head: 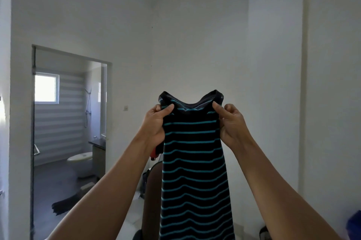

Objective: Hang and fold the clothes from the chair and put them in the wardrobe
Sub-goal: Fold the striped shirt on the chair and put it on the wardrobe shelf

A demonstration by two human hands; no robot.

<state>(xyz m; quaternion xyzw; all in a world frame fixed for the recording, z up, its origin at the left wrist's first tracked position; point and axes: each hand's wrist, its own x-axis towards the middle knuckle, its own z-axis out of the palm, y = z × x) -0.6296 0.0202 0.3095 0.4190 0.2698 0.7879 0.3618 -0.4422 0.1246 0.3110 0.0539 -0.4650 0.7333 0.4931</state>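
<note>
both hands (pixel 192 122) on striped shirt (pixel 193 171), hem cut off below

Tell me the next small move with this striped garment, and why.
Probably lower it onto a flat surface to fold, or fetch a hanger. The left hand and right hand pinch the striped garment at its top corners, so it hangs straight and bunched narrow, and no hanger or wardrobe is in view.
</note>
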